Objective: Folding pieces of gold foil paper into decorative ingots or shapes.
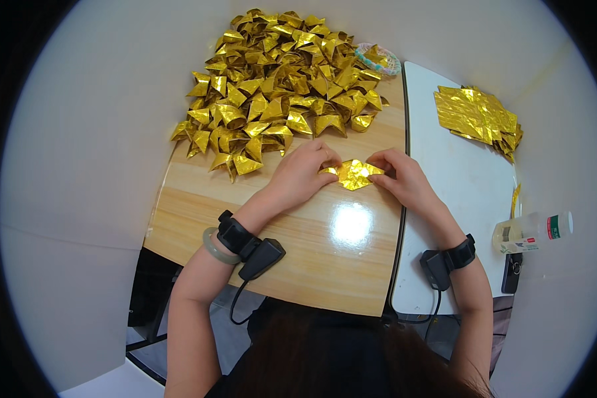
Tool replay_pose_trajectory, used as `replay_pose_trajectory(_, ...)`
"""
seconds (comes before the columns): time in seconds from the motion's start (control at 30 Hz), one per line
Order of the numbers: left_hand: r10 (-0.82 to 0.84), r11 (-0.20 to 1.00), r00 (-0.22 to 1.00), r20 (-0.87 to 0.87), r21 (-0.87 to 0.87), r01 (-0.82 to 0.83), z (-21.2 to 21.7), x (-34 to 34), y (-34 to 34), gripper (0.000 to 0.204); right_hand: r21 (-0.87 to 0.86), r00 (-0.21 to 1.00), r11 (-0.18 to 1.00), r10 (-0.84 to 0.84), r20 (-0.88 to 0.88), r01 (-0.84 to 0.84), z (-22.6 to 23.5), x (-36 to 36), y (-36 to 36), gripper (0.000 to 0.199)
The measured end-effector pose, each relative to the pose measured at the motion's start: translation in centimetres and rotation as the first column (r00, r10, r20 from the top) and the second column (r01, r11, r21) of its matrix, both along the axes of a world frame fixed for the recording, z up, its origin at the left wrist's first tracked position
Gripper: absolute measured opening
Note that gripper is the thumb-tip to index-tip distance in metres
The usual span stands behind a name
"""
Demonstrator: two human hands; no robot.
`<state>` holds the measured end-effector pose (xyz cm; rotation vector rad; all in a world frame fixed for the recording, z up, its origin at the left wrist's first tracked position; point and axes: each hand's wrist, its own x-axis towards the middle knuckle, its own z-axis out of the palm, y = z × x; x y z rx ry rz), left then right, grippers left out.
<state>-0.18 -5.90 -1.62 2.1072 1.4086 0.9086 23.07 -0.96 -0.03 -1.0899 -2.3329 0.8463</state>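
Observation:
Between my hands, just above the wooden tabletop, is a sheet of gold foil paper (355,175) folded into a flat shape with pointed ends. My left hand (306,167) pinches its left end between thumb and fingers. At the opposite end, my right hand (404,176) grips the other point the same way. Beyond my hands, a large heap of folded gold paper ingots (278,79) covers the far part of the wooden table (265,212).
A white table (458,192) adjoins on the right, bearing a stack of flat gold foil sheets (477,114). A clear plastic bottle (527,232) and a dark phone (511,273) are near its right edge. A small woven basket (393,66) sits beside the heap. Pale walls enclose both sides.

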Motion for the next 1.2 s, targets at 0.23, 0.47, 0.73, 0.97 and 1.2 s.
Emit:
replay_pose_trajectory(0.23, -0.041, 0.999, 0.996, -0.074, 0.029, 0.044, 0.5, 0.1, 0.1, 0.023, -0.205, 0.995, 0.978, -0.058, -0.076, 0.042, -0.5, 0.2, 0.2, 0.023)
replay_pose_trajectory(0.47, -0.021, 0.994, 0.975, 0.22, -0.104, 0.045, 0.6, 0.4, -0.1, 0.017, -0.338, 0.961, 0.941, -0.108, -0.255, 0.016, -0.1, 0.0, 0.1, 0.017)
replay_pose_trajectory(0.73, -0.282, 0.862, 0.948, -0.15, 0.394, 0.319, 1.5, -0.5, -0.3, 0.013, 0.324, 0.967, 0.92, 0.249, -0.048, -0.221, 0.2, 0.8, 0.3, 0.017)
replay_pose_trajectory(0.97, -0.231, 0.97, 0.97, -0.077, 0.06, 0.236, 1.4, -0.7, -0.5, 0.025, 0.278, 0.965, 0.924, 0.252, 0.068, -0.261, 0.8, 1.4, 0.4, 0.017)
replay_pose_trajectory(1.2, -0.221, 0.959, 0.961, -0.167, 0.14, 0.246, 1.1, -0.5, -0.5, 0.025, 0.291, 0.957, 0.912, 0.262, 0.124, -0.288, 0.9, 1.5, 0.3, 0.031)
